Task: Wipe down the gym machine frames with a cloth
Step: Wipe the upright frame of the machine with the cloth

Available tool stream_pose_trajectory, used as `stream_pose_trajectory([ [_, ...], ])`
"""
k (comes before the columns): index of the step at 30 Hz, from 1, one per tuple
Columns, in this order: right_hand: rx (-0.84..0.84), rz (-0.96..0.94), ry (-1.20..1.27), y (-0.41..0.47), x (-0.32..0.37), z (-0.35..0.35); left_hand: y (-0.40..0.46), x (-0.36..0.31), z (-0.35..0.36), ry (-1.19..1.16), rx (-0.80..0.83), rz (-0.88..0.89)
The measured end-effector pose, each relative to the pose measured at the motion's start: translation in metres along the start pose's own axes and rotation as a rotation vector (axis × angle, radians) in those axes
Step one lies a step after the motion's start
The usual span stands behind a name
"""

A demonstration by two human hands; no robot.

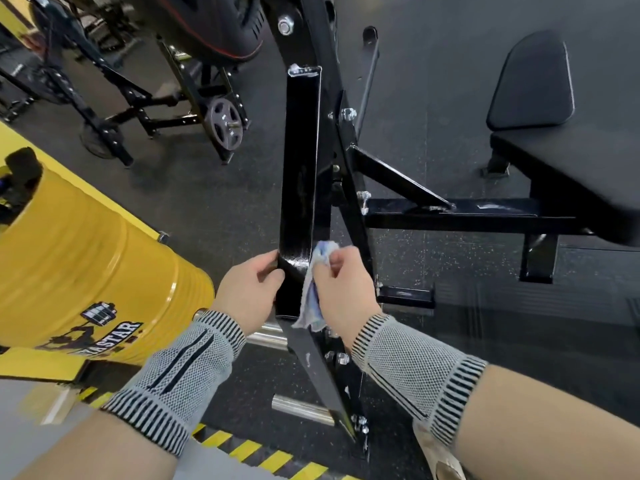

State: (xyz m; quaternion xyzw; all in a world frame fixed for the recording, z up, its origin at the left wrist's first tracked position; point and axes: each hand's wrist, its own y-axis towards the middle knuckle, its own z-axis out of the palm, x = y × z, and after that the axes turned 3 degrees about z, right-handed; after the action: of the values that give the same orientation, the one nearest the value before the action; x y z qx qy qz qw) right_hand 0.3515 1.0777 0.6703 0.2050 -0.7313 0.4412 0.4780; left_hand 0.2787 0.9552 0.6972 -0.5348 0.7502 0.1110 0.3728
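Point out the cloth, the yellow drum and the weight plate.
cloth [313,299]: head view, on its middle fold beside the right hand.
yellow drum [86,258]: head view, on its ribbed side wall.
weight plate [225,123]: head view, on its grey face.

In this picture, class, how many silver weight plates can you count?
1. A single silver weight plate hangs on the rack in the upper left, beyond the yellow barrel. Others may be hidden behind the black frame post or outside the view.

A yellow drum [86,271] with a printed logo stands at left on a yellow floor strip. A weight plate [225,123] hangs on a rack behind it. Black-and-yellow hazard tape [263,455] edges the speckled floor [214,202].
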Motion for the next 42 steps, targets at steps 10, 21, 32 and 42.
stream_pose_trajectory([
  [10,-0.218,-0.782,-0.705,0.057,0.068,-0.011,-0.015,0.015,-0.008,-0.157,-0.019,-0.097],
  [21,-0.197,-0.849,-0.932,0.026,0.053,-0.008,-0.037,0.025,-0.006,-0.254,-0.013,-0.099],
  [32,-0.069,-0.902,-1.151,-0.004,0.006,0.007,-0.064,0.053,0.003,-0.293,0.057,-0.080],
  [42,-0.028,-0.738,-0.674,-0.043,-0.098,0.017,-0.073,0.064,0.000,0.000,0.057,0.121],
])
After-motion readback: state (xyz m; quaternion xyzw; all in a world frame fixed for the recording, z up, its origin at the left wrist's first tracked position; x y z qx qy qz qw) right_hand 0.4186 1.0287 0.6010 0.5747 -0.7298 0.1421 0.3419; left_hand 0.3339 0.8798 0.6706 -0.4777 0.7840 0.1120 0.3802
